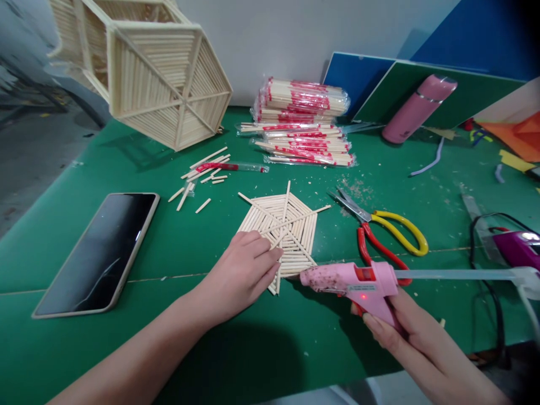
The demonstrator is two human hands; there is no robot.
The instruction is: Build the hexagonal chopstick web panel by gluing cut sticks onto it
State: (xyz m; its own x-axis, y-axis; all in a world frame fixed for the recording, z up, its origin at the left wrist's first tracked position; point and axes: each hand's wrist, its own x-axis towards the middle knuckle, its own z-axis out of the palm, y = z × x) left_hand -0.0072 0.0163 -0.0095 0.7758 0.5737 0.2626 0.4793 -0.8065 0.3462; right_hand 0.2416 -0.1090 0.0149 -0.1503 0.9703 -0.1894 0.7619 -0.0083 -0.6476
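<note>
A hexagonal panel of wooden sticks (295, 225) lies flat on the green table, with crossing sticks sticking out past its edges. My left hand (247, 264) is closed on the panel's near left part, fingers curled together and covering some of it; the fingertips are partly hidden. In my right hand (396, 326) is a pink hot glue gun (373, 287), gripped by its handle, with a red light on. The gun's nozzle meets or nearly meets the panel's near right edge. A long translucent glue stick (455, 274) extends from its back.
Scissors (354, 208) with yellow and red handles lie right of the panel. A phone (99, 253) is at left. Behind are cut stick pieces (202, 205), wrapped chopstick packs (304, 121), a large stick-built lantern-like frame (169, 84) and a pink bottle (417, 109). A black cable (498, 320) runs at right.
</note>
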